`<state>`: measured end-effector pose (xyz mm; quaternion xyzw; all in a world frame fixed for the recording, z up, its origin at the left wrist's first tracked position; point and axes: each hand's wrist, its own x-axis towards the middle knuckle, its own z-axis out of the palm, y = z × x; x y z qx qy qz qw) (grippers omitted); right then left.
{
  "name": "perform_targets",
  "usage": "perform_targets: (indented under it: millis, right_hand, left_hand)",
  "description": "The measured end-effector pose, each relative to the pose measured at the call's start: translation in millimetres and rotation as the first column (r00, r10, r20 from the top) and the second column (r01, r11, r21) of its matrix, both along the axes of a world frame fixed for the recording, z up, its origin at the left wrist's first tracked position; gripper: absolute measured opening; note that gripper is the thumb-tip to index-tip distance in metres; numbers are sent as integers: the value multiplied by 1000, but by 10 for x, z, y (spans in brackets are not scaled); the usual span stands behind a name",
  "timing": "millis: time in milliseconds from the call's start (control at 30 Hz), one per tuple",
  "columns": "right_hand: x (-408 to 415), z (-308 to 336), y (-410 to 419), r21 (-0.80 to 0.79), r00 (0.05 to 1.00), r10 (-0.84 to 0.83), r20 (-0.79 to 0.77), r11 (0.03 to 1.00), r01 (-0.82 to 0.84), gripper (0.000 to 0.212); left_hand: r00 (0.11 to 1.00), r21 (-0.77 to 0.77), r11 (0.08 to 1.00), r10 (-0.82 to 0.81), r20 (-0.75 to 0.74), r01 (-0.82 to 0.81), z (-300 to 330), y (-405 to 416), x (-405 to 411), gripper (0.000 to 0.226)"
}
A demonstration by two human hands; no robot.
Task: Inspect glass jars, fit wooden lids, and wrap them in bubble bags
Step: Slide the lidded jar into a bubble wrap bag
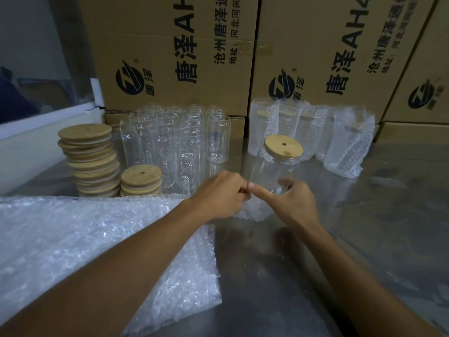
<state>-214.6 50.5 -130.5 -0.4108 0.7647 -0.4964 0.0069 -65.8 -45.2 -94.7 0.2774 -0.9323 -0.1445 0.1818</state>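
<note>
A glass jar (269, 171) with a wooden lid (283, 145) stands on the steel table, just beyond my hands. My left hand (221, 194) and my right hand (294, 203) meet in front of it, both pinching the edge of a small bubble bag (252, 210) that lies between them on the table. The right index finger points left and touches the left hand's fingertips. Most of the bag is hidden under my hands.
A stack of bubble bags (85, 244) lies at the left front. Two piles of wooden lids (90, 156) and several bare glass jars (179, 147) stand behind it. Wrapped jars (340, 142) line the back right, before cardboard boxes (170, 54). Steel table (376, 227).
</note>
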Motion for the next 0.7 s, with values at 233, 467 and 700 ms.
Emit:
perform_targets:
  millis: [233, 467, 700]
  right_hand:
    - [66, 86, 61, -10, 1000, 26, 14, 1000, -26, 132]
    - [74, 167, 88, -33, 995, 67, 70, 997, -65, 122]
    - [98, 243, 116, -104, 995, 89, 51, 991, -84, 114]
  left_hand:
    - [994, -5, 999, 34, -107, -35, -12, -26, -4, 22]
    - [955, -92, 996, -25, -295, -2, 30, 2, 4, 11]
    - [869, -168, 986, -100, -485, 19, 86, 14, 33, 12]
